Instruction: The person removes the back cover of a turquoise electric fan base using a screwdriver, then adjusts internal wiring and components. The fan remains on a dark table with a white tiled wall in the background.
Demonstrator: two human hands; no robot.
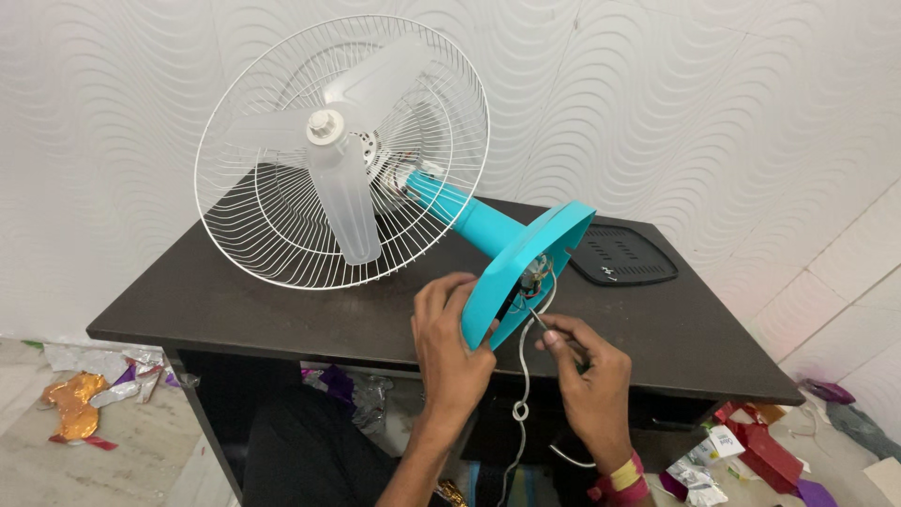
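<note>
A table fan lies on its side on a dark table (282, 300). Its white wire cage (343, 150) with translucent blades points left, and its teal base (526, 268) faces me with the underside open and wires showing. My left hand (450, 347) grips the lower edge of the teal base. My right hand (587, 361) pinches a thin metal tool (542, 322) whose tip pokes into the open underside. A white power cord (521, 394) hangs from the base between my hands.
A black vented base cover (619, 255) lies on the table behind the fan base. Crumpled foil and wrappers (94, 385) litter the floor at left. Red packaging and scraps (751, 446) lie on the floor at right. A patterned white wall stands behind.
</note>
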